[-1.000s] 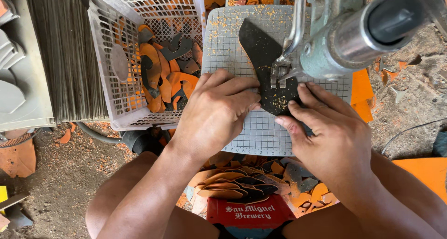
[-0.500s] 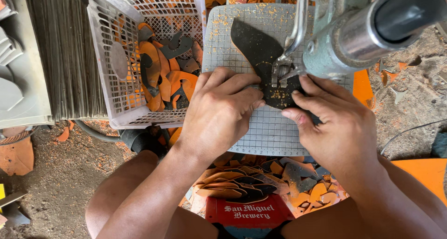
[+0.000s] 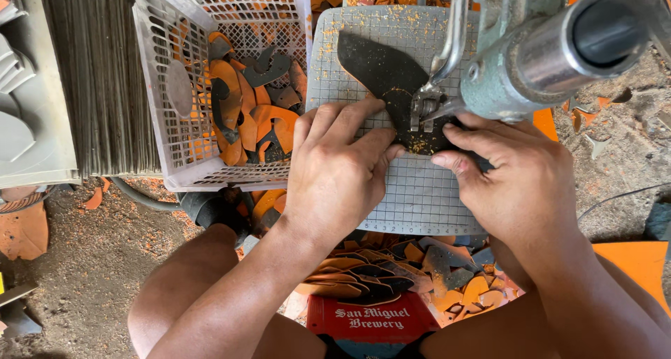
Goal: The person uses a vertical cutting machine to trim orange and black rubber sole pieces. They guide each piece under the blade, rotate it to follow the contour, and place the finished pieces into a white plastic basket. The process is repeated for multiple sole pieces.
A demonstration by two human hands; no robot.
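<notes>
Both hands (image 3: pixel 426 167) press a flat black sole-shaped piece (image 3: pixel 381 72) on gridded mat (image 3: pixel 412 191).

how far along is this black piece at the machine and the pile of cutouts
Done, seemingly: shaped orange and black cutouts fill the white basket, and more lie in the red crate. In hand: left hand and right hand press the black piece on the gridded mat under the machine head. Left: cannot tell.
</notes>
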